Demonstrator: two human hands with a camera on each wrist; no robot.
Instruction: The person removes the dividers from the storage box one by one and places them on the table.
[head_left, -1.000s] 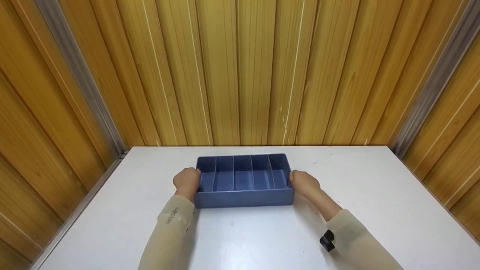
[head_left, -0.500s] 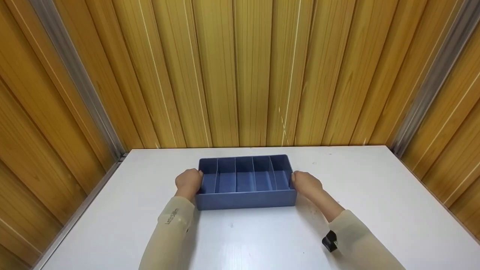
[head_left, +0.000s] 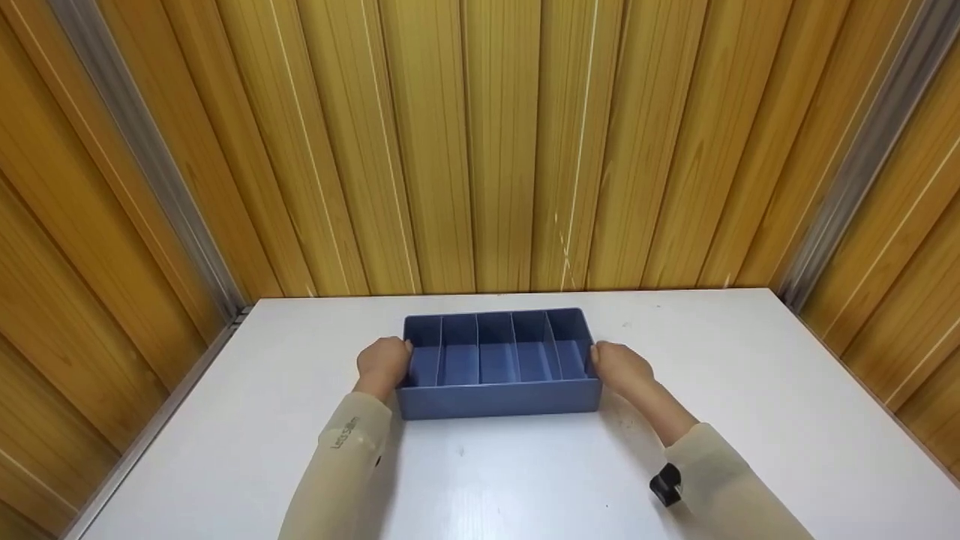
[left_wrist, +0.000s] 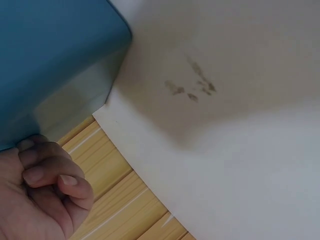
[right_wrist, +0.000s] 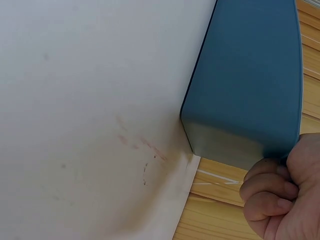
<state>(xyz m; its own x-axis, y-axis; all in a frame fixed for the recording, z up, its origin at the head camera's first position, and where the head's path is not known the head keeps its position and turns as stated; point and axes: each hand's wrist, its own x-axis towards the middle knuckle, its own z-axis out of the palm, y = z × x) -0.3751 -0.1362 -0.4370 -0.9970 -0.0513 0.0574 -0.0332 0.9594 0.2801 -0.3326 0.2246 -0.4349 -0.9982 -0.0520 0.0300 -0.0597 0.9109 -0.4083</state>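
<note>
A blue divided storage box (head_left: 499,400) is at the middle of the white table, its several side-by-side compartments facing up with nothing in them. My left hand (head_left: 383,365) grips the rim of its left end, and my right hand (head_left: 622,370) grips the right end the same way. In the left wrist view, the curled fingers of the left hand (left_wrist: 47,195) are at the upper edge of the box (left_wrist: 55,55). The right wrist view has the right hand (right_wrist: 280,195) pinching the rim of the box (right_wrist: 245,75). Whether its base touches the table cannot be told.
The white table (head_left: 465,480) has a few small marks and scuffs. Wood-patterned panels (head_left: 502,150) rise behind its back edge and at both sides, with grey metal posts (head_left: 142,127) in the corners. A black clip (head_left: 666,484) is on the right sleeve.
The box has shifted slightly to the right across the table, with both hands moving along on its ends. The head view has also turned a little.
</note>
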